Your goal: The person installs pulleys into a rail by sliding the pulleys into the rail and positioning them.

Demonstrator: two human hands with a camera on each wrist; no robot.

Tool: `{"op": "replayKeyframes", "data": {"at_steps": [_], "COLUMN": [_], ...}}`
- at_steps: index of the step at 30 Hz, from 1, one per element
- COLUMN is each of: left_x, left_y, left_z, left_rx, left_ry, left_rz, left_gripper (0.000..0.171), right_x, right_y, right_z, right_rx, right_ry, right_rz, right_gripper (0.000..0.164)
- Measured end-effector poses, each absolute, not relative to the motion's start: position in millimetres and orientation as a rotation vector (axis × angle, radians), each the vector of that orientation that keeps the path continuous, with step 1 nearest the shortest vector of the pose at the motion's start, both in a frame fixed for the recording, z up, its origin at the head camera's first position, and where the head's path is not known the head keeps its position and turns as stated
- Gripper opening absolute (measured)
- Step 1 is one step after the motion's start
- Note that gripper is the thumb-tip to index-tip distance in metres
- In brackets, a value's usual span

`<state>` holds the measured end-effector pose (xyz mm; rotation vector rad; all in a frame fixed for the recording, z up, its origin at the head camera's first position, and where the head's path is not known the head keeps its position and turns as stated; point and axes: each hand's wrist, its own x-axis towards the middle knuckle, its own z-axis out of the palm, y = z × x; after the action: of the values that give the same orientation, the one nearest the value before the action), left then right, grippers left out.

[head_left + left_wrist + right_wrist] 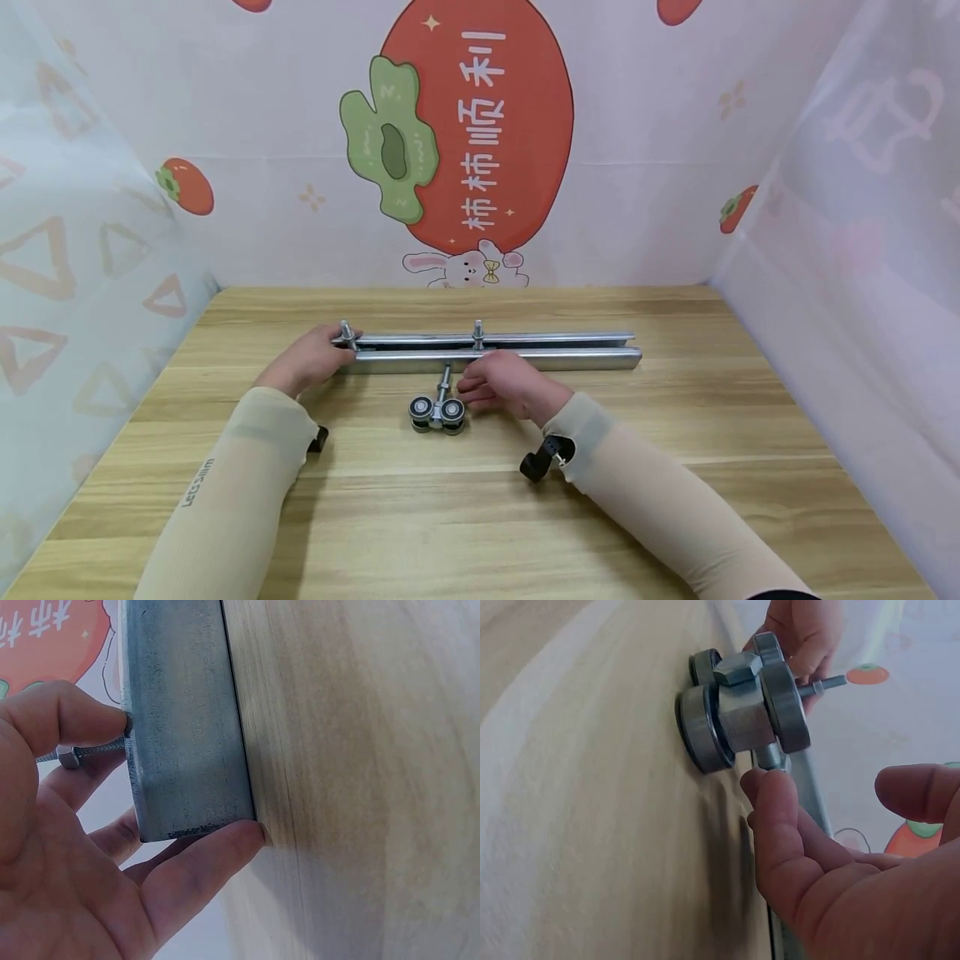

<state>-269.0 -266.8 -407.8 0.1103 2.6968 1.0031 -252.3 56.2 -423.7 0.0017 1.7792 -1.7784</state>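
A galvanised steel channel rail (570, 360) lies across the wooden table, slot upward. Two threaded bolts stick up from the slot, one bolt (347, 333) at the left end and another bolt (477, 333) near the middle. My left hand (307, 358) grips the rail's left end, thumb (90, 716) at the upper edge and a finger (206, 866) at the lower corner. In front of the rail is a four-wheeled trolley roller (437, 414), its bolt pointing toward the rail. Beside that bolt is my right hand (513, 385), fingers (776, 825) bent near the shank, thumb (915, 791) held apart.
The wood-grain table (420, 517) spreads in front of the rail. A printed curtain (637, 150) with persimmon drawings hangs behind it, and pale sheets close off both sides. Black camera mounts (536, 462) protrude from the beige sleeves.
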Motion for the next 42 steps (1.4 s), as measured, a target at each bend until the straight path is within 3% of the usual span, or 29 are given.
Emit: {"op": "replayKeyframes", "data": {"at_steps": [16, 24, 42], "left_x": [-265.4, -266.4, -270.9], "left_y": [-267.0, -268.6, -268.0], "left_z": [-405.8, -407.6, -410.2], "left_rx": [0.112, 0.123, 0.129], "left_ry": [2.693, 2.709, 2.696], "left_rz": [0.989, 0.969, 1.000], "left_gripper": [0.053, 0.053, 0.055], "right_x": [-253.2, -252.8, -245.9], "right_y": [33.4, 24.7, 22.8], "right_z": [-431.0, -432.7, -418.2], "right_rx": [0.099, 0.032, -0.137], "right_ry": [1.627, 1.672, 2.094], "right_rz": [-1.830, -1.780, -1.722], "right_gripper": [0.028, 0.032, 0.017]}}
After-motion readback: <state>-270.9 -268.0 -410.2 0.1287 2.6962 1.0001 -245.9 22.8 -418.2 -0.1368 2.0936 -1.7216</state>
